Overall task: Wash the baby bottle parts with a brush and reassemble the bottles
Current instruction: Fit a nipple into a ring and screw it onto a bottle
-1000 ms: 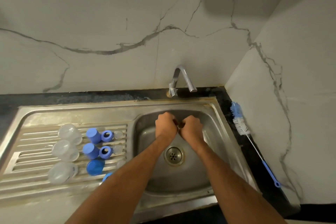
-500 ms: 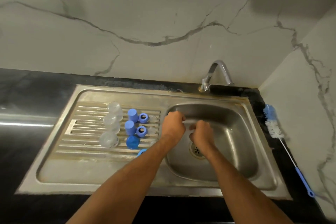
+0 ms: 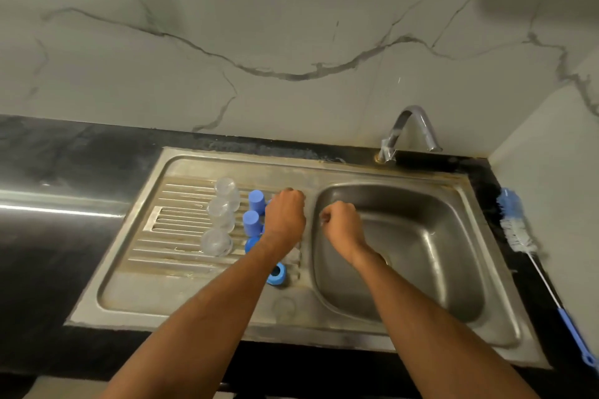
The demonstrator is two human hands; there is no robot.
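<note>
Left hand [image 3: 287, 215], fingers curled, over the drainboard [image 3: 181, 256] beside blue caps [image 3: 256, 201] and clear bottles [image 3: 223, 214]; its contents cannot be told. Right hand [image 3: 342, 225], fisted over the basin [image 3: 421, 256], possibly pinching something small. Brush [image 3: 518, 233] on the right counter.

Kitchen corner in dim light

Grey-veined white marble walls [image 3: 259, 42] meet at the right above a black stone countertop [image 3: 64, 253], which catches a bright streak of light.

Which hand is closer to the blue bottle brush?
The right hand. It hangs over the sink basin, across from the bottle brush on the counter; the left hand is farther off, above the drainboard.
</note>
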